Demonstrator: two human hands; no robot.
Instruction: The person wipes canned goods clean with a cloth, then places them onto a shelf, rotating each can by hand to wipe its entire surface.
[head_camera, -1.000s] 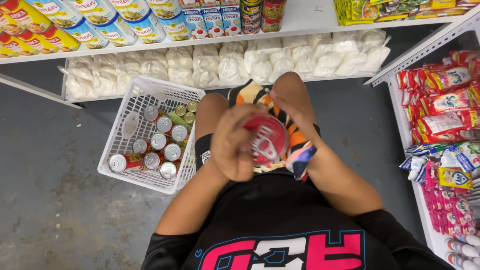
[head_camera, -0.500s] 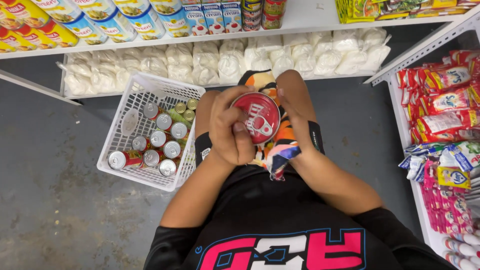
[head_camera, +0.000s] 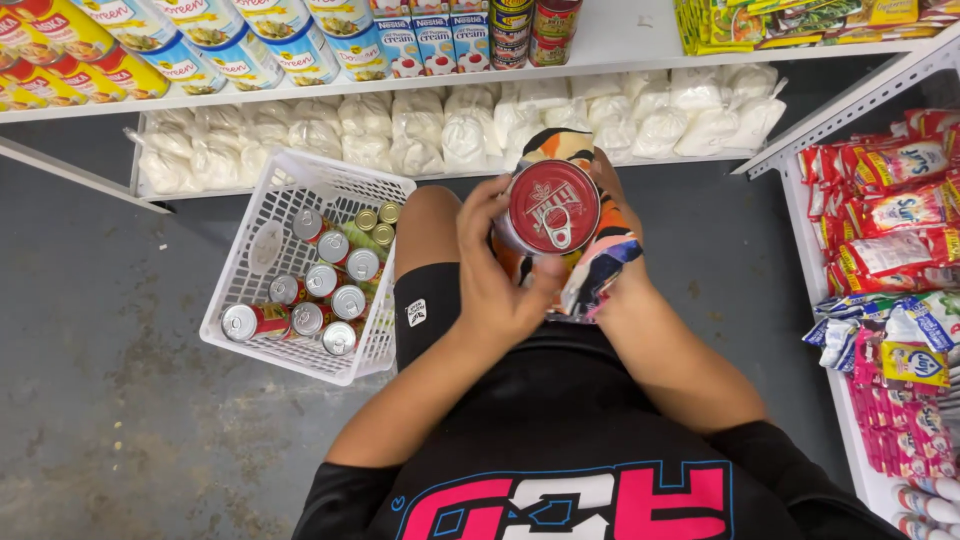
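Note:
A tin can with a red pull-tab lid (head_camera: 552, 205) is held up in front of me, lid facing the camera. My left hand (head_camera: 495, 275) wraps its left side and underside. My right hand (head_camera: 612, 190) is behind the can's right side, pressing a patterned orange, black and white cloth (head_camera: 600, 260) against it. The cloth hangs down below the can and covers most of my right hand. I am crouched, with one bare knee (head_camera: 428, 215) showing under the hands.
A white plastic basket (head_camera: 290, 180) stands on the grey concrete floor to my left, holding several tin cans (head_camera: 320, 300). A low white shelf ahead carries bags of white powder (head_camera: 470, 130), cartons and cans. Snack packets (head_camera: 890, 230) fill a rack on the right.
Both hands have lifted the can and cloth up and away from my lap, and the can has turned so its red lid shows fully.

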